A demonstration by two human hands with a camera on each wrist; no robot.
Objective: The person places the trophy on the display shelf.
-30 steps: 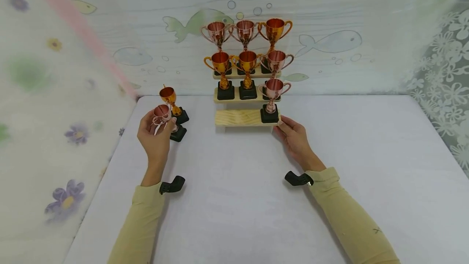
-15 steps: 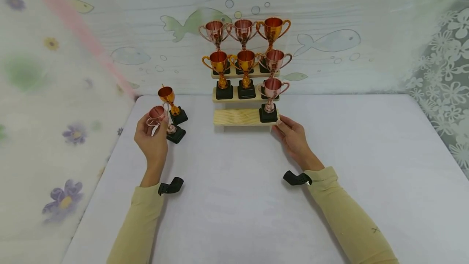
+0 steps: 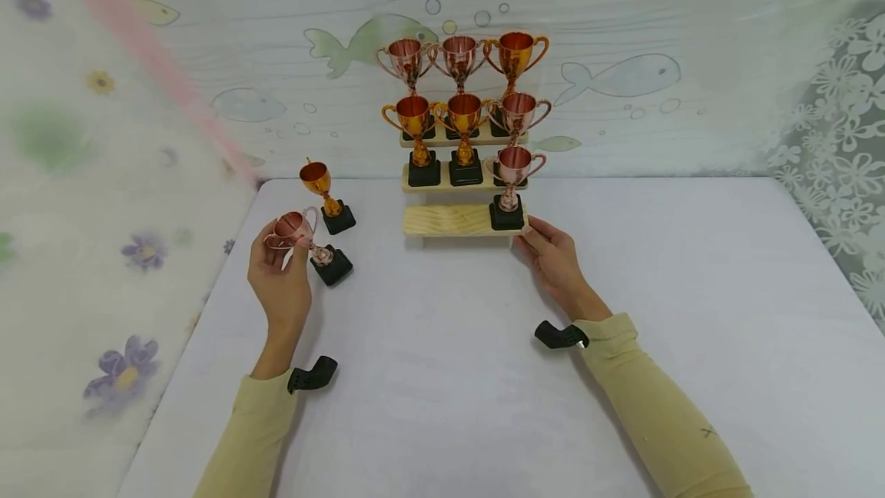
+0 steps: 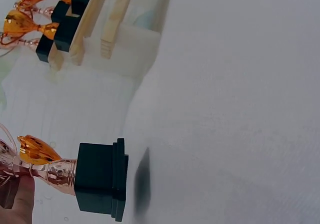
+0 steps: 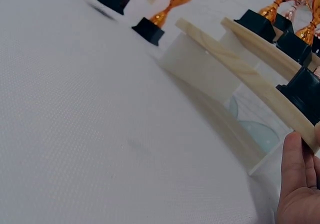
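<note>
At the table's left, my left hand [image 3: 282, 290] grips a rose-gold trophy [image 3: 293, 227] by its cup, thumb on the near side. The trophy leans, and in the left wrist view its black base [image 4: 97, 179] hovers just off the cloth, apart from its shadow. Behind it a gold trophy [image 3: 333, 207] stands on the table. My right hand [image 3: 558, 271] holds the right end of a three-tier wooden stand [image 3: 445, 221], thumb at the lowest shelf's edge and fingers below. One rose-gold trophy [image 3: 510, 194] stands on that shelf's right end.
Gold trophies [image 3: 465, 125] and a rose-gold one [image 3: 520, 114] fill the middle shelf. On the top shelf are two rose-gold trophies [image 3: 406, 61] and a gold one [image 3: 515, 56]. A fish-patterned curtain [image 3: 622, 121] hangs right behind the white table [image 3: 442, 375].
My left hand has drawn the rose-gold trophy toward me and slightly left, away from the standing gold trophy, tilting it more. My right hand stays on the stand.
</note>
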